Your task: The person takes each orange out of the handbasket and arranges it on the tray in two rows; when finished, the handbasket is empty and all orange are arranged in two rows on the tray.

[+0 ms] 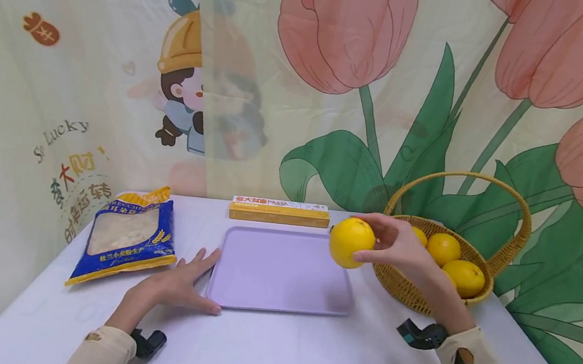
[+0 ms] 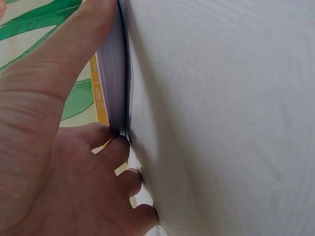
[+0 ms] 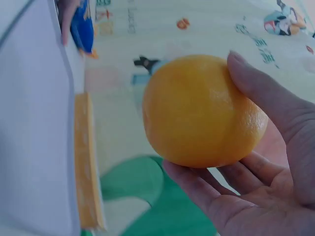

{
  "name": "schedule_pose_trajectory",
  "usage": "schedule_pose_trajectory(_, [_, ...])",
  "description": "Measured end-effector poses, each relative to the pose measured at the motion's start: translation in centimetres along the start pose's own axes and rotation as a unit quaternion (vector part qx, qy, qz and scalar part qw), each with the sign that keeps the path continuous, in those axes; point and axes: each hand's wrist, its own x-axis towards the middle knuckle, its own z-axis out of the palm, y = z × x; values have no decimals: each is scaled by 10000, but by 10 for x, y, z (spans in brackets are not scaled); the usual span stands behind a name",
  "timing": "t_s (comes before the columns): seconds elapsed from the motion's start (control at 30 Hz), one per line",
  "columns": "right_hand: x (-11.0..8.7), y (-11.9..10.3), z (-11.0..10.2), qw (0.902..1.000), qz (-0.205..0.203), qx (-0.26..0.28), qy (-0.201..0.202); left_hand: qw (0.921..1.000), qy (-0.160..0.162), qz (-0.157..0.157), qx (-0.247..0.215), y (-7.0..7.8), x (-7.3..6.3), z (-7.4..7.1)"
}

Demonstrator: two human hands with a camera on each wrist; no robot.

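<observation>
My right hand (image 1: 395,243) holds a round, yellow-skinned orange (image 1: 351,243) above the right end of a lilac tray (image 1: 278,273). In the right wrist view, thumb and fingers grip that orange from opposite sides, and the tray rim runs along the left. My left hand (image 1: 178,285) lies on the white table with fingers spread at the tray's left edge. Its thumb reaches the near left corner; the left wrist view shows thumb and index finger against the tray's side.
To the right stands a wicker basket (image 1: 406,293) with a tall handle, bearing several yellow fruits (image 1: 465,278). Behind the tray lies a long pasta box (image 1: 279,211). A blue and yellow pasta bag (image 1: 125,237) rests at left. A printed curtain (image 1: 320,150) hangs behind the table.
</observation>
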Motion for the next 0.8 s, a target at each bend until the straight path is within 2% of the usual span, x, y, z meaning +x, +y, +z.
schedule_pose_trajectory(0.07, [12,2,17,9995,-5,299,-123,10000,10,-22,36,-1,0,-1])
schedule_pose_trajectory(0.17, [28,4,42,9988,94,442,-194,10000,17,-40,67,-2,0,-1])
schedule_pose_trajectory(0.43, [68,15,102,9963,398,758,-109,10000,31,-29,69,-2,1,0])
schedule_pose_trajectory(0.63, [95,27,135,9950,577,807,-142,9998,59,-128,103,-3,-1,-1])
schedule_pose_trajectory(0.8, [110,41,153,9958,696,597,-72,9999,78,-22,134,-4,1,1])
